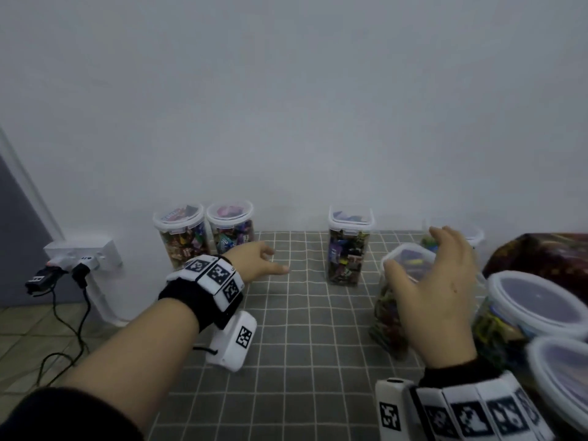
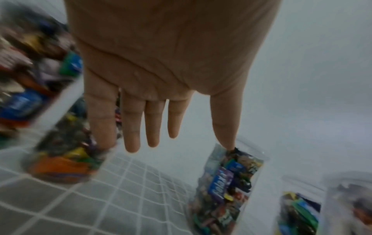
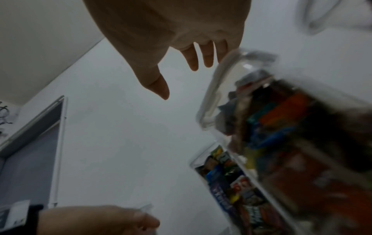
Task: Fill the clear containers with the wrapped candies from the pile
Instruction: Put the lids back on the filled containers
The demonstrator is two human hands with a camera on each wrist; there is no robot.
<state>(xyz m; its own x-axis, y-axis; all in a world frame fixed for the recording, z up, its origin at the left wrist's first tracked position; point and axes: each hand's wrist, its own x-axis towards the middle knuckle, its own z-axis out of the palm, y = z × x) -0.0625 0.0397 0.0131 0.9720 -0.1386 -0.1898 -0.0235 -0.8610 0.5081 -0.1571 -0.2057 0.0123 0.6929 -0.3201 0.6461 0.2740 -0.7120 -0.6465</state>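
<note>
Clear containers, filled with wrapped candies, lidded: two round ones [image 1: 183, 237] [image 1: 230, 227] side by side at the far edge of the grid-patterned mat [image 1: 302, 329], against the wall; one square container [image 1: 348, 249] further right along the same edge; one container [image 1: 397, 300] near the right side, tilted, under the right hand [image 1: 442, 297]. Further lidded containers [image 1: 534, 307] at the right edge. Right hand: fingers spread and relaxed over the tilted container's lid; whether it touches cannot be told. Left hand [image 1: 257, 259]: released, fingers straight, holding nothing, above the mat just beside the two round containers. Wall socket [image 1: 82, 253] with plugs, left of the mat.
</note>
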